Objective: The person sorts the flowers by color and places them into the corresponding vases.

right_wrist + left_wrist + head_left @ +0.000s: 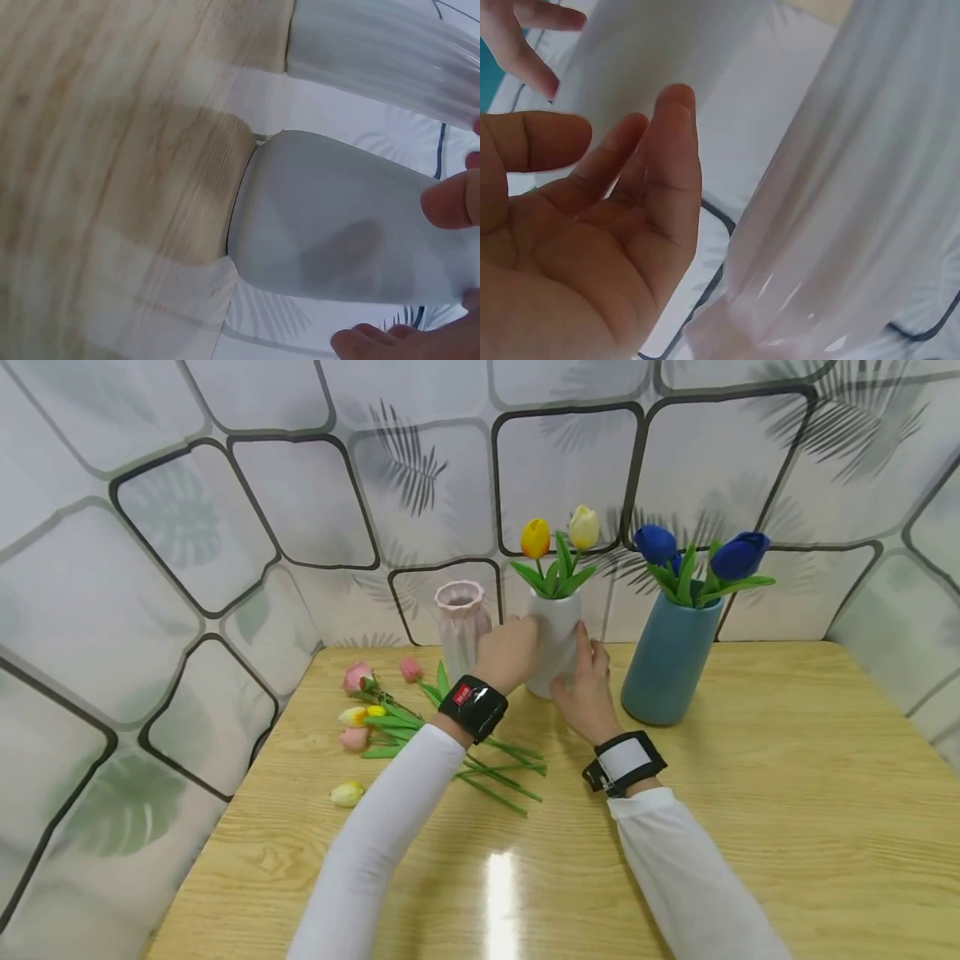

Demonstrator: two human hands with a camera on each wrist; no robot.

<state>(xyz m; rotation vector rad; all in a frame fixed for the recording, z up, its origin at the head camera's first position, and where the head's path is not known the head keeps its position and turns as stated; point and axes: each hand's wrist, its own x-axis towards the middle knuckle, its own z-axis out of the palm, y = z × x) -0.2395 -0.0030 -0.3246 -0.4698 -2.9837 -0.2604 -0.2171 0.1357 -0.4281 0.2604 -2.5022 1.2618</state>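
A white vase (556,639) stands upright, holding a yellow tulip (536,538) and a cream tulip (583,527) with green leaves. My left hand (510,653) is at its left side, fingers loosely bent; in the left wrist view a gap shows between thumb and fingers, with nothing held. On the vase's right side is my right hand (588,693), fingers extended upward and thumb apart. Whether either hand touches the vase is unclear. Just left of my left hand stands a pale pink fluted vase (459,631).
A blue vase (670,660) with blue tulips (740,556) stands to the right. Several pink and yellow flowers (355,739) lie on the wooden table (787,827) at left, stems partly under my left arm. Patterned fabric (427,385) rises behind.
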